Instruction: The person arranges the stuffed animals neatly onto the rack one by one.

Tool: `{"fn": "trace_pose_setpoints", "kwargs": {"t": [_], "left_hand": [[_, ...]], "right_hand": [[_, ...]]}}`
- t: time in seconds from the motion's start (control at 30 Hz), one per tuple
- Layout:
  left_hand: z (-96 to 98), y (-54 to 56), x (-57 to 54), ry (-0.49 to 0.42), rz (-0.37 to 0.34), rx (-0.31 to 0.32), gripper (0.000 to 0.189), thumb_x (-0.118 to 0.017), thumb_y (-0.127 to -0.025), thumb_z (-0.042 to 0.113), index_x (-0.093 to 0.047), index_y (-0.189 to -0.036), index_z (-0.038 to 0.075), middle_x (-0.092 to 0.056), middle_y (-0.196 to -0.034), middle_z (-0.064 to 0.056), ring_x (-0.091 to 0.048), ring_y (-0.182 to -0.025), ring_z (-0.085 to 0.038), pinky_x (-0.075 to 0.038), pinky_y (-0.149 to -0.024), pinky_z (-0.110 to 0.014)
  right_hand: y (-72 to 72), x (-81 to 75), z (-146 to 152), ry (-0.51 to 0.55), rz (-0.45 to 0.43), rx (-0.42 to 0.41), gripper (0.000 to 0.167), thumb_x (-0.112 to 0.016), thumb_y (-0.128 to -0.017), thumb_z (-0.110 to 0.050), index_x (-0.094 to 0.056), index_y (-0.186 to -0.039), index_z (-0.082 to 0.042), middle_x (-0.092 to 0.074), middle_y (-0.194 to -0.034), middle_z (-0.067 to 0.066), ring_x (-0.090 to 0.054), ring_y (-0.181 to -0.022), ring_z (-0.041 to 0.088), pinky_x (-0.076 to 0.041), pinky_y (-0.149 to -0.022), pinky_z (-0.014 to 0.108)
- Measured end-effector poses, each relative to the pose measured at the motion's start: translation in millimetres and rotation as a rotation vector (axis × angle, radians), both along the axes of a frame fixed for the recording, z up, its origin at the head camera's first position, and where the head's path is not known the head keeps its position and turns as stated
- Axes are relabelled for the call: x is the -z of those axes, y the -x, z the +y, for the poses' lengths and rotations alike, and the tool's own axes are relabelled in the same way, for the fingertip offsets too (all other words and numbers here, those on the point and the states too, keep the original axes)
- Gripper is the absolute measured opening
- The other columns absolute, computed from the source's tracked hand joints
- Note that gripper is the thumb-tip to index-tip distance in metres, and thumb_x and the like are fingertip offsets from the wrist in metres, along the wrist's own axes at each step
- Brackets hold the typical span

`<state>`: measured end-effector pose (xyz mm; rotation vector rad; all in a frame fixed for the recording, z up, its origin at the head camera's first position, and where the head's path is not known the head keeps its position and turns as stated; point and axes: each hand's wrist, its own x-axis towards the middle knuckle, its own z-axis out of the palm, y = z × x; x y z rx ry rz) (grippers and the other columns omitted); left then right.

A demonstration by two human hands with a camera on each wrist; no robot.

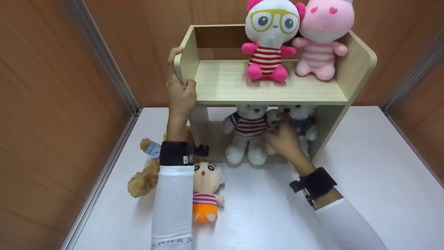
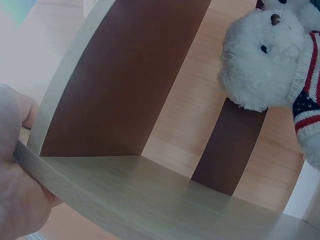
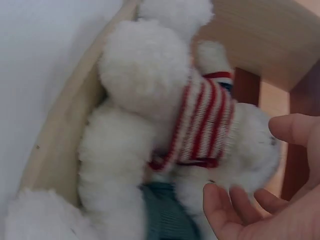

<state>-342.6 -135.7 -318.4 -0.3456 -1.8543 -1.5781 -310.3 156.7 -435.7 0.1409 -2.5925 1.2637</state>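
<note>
My left hand (image 1: 181,95) grips the left side panel of a pale wooden shelf unit (image 1: 222,90), with its thumb on the inner side. In the left wrist view, that hand (image 2: 22,195) wraps the panel's edge. My right hand (image 1: 286,137) reaches into the lower compartment, between a white teddy bear in a red-striped sweater (image 1: 248,126) and a white teddy bear in a dark green top (image 1: 305,125). In the right wrist view its fingers (image 3: 240,205) are loosely bent beside the striped bear's head, thumb apart, pinching nothing. Both bears sit upright.
On the top shelf sit a panda doll with yellow glasses (image 1: 269,55) and a pink striped plush (image 1: 321,57). A doll in orange shorts (image 1: 205,198) lies on the white table (image 1: 263,211). A brown plush (image 1: 144,178) is partly behind my left arm. Wooden walls (image 1: 45,104) enclose the table.
</note>
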Motion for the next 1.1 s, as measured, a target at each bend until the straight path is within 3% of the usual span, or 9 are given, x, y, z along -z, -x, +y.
{"fn": "trace_pose_setpoints", "kwargs": {"t": [0.13, 0.27, 0.43, 0.57, 0.73, 0.83, 0.97, 1.1], "left_hand": [[-0.8, -0.8, 1.1, -0.006, 0.008, 0.01, 0.077, -0.041, -0.085, -0.013, -0.036, -0.15, 0.028, -0.05, -0.149, -0.001, -0.055, -0.127, -0.021, -0.052, -0.098, -0.041], [0.2, -1.4, 2.6, -0.01, 0.007, 0.015, 0.076, -0.041, -0.085, -0.013, -0.036, -0.149, 0.028, -0.051, -0.149, -0.001, -0.056, -0.127, -0.021, -0.053, -0.099, -0.04], [0.2, -1.9, 2.6, -0.008, 0.001, 0.006, 0.076, -0.042, -0.085, -0.013, -0.037, -0.149, 0.029, -0.051, -0.149, -0.001, -0.056, -0.127, -0.021, -0.054, -0.099, -0.042], [-0.2, -1.1, 0.3, -0.015, -0.001, 0.002, 0.078, -0.042, -0.085, -0.013, -0.037, -0.149, 0.03, -0.05, -0.15, 0.0, -0.055, -0.128, -0.021, -0.054, -0.1, -0.042], [0.4, 0.1, -1.8, -0.014, -0.017, 0.003, 0.078, -0.043, -0.085, -0.014, -0.038, -0.149, 0.031, -0.049, -0.151, 0.002, -0.054, -0.128, -0.019, -0.053, -0.099, -0.039], [-0.2, 0.4, -0.8, -0.017, -0.021, -0.001, 0.078, -0.044, -0.086, -0.014, -0.037, -0.15, 0.031, -0.049, -0.151, 0.002, -0.055, -0.128, -0.019, -0.053, -0.099, -0.039], [-1.1, 1.0, 0.8, -0.003, -0.024, -0.009, 0.078, -0.043, -0.086, -0.013, -0.036, -0.15, 0.031, -0.049, -0.151, 0.001, -0.054, -0.128, -0.02, -0.053, -0.099, -0.04], [-1.1, 1.5, 2.0, -0.001, -0.023, 0.003, 0.078, -0.043, -0.087, -0.013, -0.036, -0.151, 0.031, -0.048, -0.151, 0.001, -0.054, -0.13, -0.02, -0.051, -0.104, -0.042]], "right_hand": [[-19.9, -15.5, 4.3, -0.042, -0.002, -0.03, 0.049, -0.07, -0.09, -0.026, -0.05, -0.132, -0.007, -0.068, -0.102, 0.01, -0.067, -0.094, 0.027, -0.05, -0.082, 0.04], [-43.7, -37.2, 11.1, -0.065, 0.06, -0.095, 0.021, -0.07, -0.095, -0.023, -0.065, -0.109, -0.008, -0.071, -0.09, 0.005, -0.066, -0.081, 0.019, -0.051, -0.074, 0.027], [-70.1, -71.1, 21.4, -0.006, 0.358, -0.133, 0.006, -0.072, -0.092, -0.009, -0.07, -0.094, -0.004, -0.071, -0.081, 0.005, -0.062, -0.071, 0.009, -0.049, -0.066, 0.013], [-78.8, -98.4, 32.3, 0.102, 0.629, -0.04, 0.004, -0.072, -0.087, 0.0, -0.07, -0.089, 0.004, -0.068, -0.078, 0.002, -0.058, -0.068, 0.002, -0.047, -0.065, 0.013], [-82.6, -134.9, 42.5, 0.282, 0.78, 0.166, 0.007, -0.066, -0.083, 0.002, -0.066, -0.083, 0.009, -0.058, -0.079, -0.012, -0.05, -0.069, 0.004, -0.039, -0.064, 0.02], [-78.3, -153.6, 48.5, 0.311, 0.81, 0.261, 0.007, -0.063, -0.08, 0.001, -0.067, -0.085, -0.003, -0.051, -0.089, -0.016, -0.047, -0.082, 0.005, -0.036, -0.073, 0.021], [-61.6, -166.7, 63.6, 0.243, 0.758, 0.371, 0.03, -0.064, -0.076, -0.004, -0.065, -0.104, -0.015, -0.04, -0.104, -0.014, -0.038, -0.103, 0.001, -0.031, -0.092, 0.023], [-35.9, -169.0, 85.1, 0.127, 0.65, 0.411, 0.049, -0.065, -0.077, -0.01, -0.062, -0.126, -0.011, -0.035, -0.118, -0.012, -0.032, -0.117, 0.001, -0.029, -0.106, 0.025]]}}
